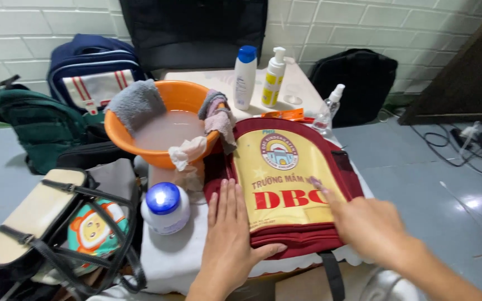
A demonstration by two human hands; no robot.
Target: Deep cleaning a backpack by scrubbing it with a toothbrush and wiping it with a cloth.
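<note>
A maroon-and-yellow fabric child's backpack (288,184) lies flat at the near right of the cloth-covered table (174,251). Far left sits an orange plastic basin (163,120) of cloudy water. The left hand (231,234), fingers together, flattens its near edge, steadying it; the right hand (369,223) pokes the front with one extended finger.

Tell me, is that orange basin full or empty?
Partly full: the orange basin holds cloudy water well below its rim, with a grey cloth draped over its edge.
</note>
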